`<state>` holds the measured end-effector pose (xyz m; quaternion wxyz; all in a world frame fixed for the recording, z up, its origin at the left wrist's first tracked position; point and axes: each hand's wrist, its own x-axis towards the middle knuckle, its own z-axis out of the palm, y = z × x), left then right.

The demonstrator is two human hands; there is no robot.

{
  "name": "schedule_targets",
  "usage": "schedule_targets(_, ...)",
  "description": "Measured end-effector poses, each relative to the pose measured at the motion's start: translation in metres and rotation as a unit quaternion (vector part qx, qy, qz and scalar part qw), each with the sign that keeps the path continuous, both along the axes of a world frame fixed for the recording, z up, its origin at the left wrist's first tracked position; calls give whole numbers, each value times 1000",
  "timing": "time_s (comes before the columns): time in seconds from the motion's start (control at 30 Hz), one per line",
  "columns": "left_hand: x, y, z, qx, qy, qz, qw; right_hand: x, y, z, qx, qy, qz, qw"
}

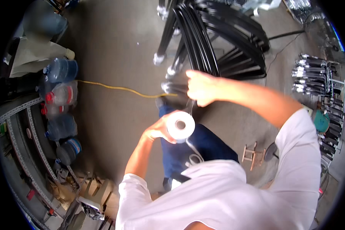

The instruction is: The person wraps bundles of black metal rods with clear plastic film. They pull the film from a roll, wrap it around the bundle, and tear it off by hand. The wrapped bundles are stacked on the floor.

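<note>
A white roll of tape sits in the left hand, held in front of the person's body, above a knee in dark blue trousers. The fingers curl around the roll's outer edge, and its open core faces the camera. A thin, clear strip seems to run from the roll up toward the right hand, though it is blurred and hard to make out.

The right hand is higher and further out, with the arm stretched forward. Its fingers are closed, apparently pinching the end of that strip right beside a curved black metal frame. Whether the hand also touches the frame cannot be told. The frame is one of a stack of bent black tubes standing on the grey concrete floor, with pale wrapped feet near the bottom.

The person wears a white short-sleeved shirt. A yellow cord runs across the floor from the left toward the frames. To the far left, several large blue water bottles lie grouped beside grey slotted metal rails. On the right, a row of shiny metal parts lies on the floor, and a small wooden stool stands near the person's right side.
</note>
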<state>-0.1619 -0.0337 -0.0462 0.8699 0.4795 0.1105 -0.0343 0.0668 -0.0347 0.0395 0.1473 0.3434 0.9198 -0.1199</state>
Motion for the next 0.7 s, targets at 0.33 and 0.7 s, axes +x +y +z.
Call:
schedule_targets(0.33, 51, -80, 41, 173, 48, 62, 982, 1, -22, -2, 31, -39, -52, 997)
schedule_targets(0.7, 69, -127, 23, 219, 60, 205, 952, -61, -215, -49, 18, 674, -595, 439)
